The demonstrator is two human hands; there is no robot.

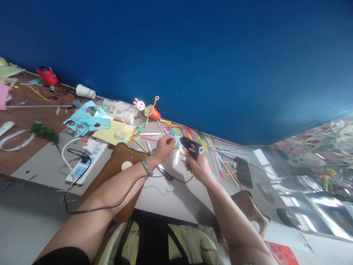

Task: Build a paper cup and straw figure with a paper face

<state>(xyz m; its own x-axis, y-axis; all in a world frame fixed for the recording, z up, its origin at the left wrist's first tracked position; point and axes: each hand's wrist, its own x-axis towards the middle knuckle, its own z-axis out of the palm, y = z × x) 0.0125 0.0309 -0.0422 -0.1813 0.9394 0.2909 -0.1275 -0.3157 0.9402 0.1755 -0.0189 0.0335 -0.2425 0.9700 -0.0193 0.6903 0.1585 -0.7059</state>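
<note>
My right hand (pixel 199 167) grips a black hot glue gun (pixel 193 147), its nozzle turned left toward my left hand. With fingers pinched together, my left hand (pixel 164 148) holds a small light-blue piece (pixel 178 141) at the nozzle; its exact shape is too small to tell. Just below the two hands stands a white paper cup (pixel 174 157), partly hidden by my left fingers. The glue gun's black cord (pixel 121 204) runs across my left forearm toward the left. A dark pen-like tool (pixel 164 172) lies on the table by my left wrist.
A white power strip (pixel 86 162) with plugs lies at left. Several coloured pipe cleaners (pixel 204 143) spread along the blue wall. A red cup figure (pixel 153 112) with a bunny face stands behind, beside stacked paper cups (pixel 121 110). A dark phone-like slab (pixel 243 172) lies at right.
</note>
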